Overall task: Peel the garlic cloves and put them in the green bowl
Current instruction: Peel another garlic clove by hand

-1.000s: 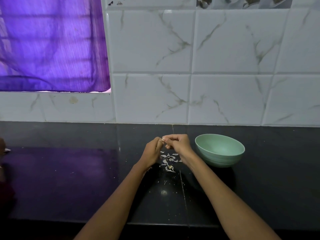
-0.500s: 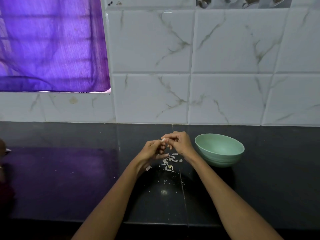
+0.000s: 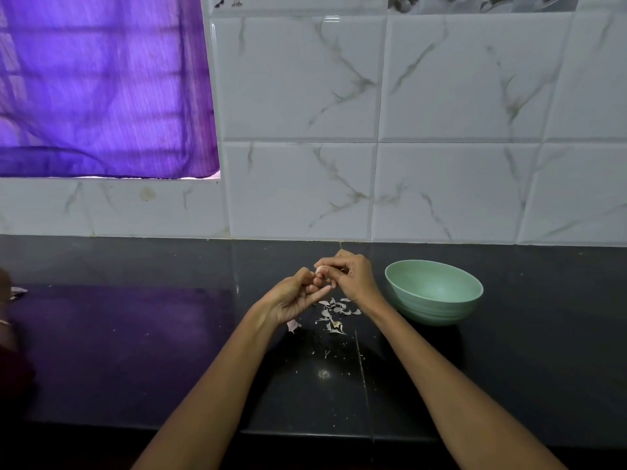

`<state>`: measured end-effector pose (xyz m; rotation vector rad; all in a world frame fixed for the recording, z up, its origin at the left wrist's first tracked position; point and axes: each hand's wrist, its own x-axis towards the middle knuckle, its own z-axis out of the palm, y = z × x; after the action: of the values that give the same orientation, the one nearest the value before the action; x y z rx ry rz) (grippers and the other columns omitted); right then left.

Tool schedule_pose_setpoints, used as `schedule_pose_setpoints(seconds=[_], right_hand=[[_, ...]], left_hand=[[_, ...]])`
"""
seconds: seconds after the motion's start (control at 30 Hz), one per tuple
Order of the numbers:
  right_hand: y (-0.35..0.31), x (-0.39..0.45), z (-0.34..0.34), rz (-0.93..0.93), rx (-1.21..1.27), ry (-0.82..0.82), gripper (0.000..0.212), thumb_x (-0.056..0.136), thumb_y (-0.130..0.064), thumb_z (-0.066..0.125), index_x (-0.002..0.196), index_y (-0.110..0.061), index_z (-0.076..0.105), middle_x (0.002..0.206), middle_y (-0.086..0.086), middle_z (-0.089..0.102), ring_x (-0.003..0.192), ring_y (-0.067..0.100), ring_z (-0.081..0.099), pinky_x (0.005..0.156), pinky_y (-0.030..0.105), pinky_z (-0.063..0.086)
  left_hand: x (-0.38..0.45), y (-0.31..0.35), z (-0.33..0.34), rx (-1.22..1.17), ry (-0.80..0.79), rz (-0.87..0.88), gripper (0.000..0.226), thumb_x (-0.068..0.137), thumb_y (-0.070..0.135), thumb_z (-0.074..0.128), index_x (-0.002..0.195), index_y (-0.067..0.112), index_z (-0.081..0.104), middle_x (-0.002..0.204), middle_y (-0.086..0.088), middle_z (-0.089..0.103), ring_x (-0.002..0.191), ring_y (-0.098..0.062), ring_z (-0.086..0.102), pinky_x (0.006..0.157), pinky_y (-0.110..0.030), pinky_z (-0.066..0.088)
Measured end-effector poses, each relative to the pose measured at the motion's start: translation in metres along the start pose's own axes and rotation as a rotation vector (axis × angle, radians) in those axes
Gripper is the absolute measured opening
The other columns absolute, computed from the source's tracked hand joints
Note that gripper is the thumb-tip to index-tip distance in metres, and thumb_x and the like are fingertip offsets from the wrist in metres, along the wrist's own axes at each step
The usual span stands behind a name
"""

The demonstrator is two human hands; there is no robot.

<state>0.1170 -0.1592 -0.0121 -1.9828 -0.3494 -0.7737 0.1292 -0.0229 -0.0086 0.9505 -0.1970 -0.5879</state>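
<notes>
A small pale garlic clove is pinched between the fingertips of both hands above the black counter. My left hand grips it from the left, palm turned up. My right hand curls over it from the right, and most of the clove is hidden by fingers. The green bowl stands on the counter just right of my right hand; its inside looks bare from this angle. A scatter of garlic skins lies on the counter directly beneath my hands.
The black counter runs back to a white marble-tile wall. A purple curtain hangs at the upper left. Something dark and a person's hand sit at the far left edge.
My hands have shifted slightly away from me, and the left hand has turned palm up. One more skin piece lies below my left wrist.
</notes>
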Motion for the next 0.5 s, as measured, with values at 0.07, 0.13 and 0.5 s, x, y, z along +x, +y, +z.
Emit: schedule_pose_setpoints(seconds=[0.07,0.13,0.5], right_hand=[[-0.001,0.000,0.000,-0.029,-0.020,-0.002,0.010,0.079,0.000,0.068,0.087,0.000,0.073,0.065,-0.009,0.052,0.046,-0.003,0.052,0.052,0.008,0.040],[-0.001,0.001,0.000,-0.049,-0.042,-0.006,0.010,0.079,0.000,0.068,0.088,0.000,0.074,0.065,-0.010,0.052,0.052,-0.004,0.054,0.053,0.007,0.039],[-0.001,-0.001,-0.001,0.191,-0.037,-0.036,0.008,0.081,-0.002,0.066,0.085,-0.002,0.073,0.052,-0.015,0.062,0.039,-0.001,0.051,0.049,0.010,0.043]], left_hand=[[-0.001,0.001,0.001,-0.042,0.008,-0.023,0.025,0.093,-0.001,0.034,0.075,0.001,0.051,0.048,-0.002,0.049,0.038,-0.007,0.052,0.052,-0.022,0.056],[-0.002,0.002,0.001,-0.071,0.016,-0.045,0.024,0.092,-0.001,0.034,0.075,0.002,0.051,0.048,-0.002,0.046,0.037,-0.006,0.050,0.051,-0.023,0.056],[0.009,-0.005,-0.006,0.410,0.283,0.133,0.028,0.096,0.009,0.041,0.077,-0.001,0.060,0.065,-0.008,0.059,0.050,-0.012,0.053,0.053,-0.028,0.058]])
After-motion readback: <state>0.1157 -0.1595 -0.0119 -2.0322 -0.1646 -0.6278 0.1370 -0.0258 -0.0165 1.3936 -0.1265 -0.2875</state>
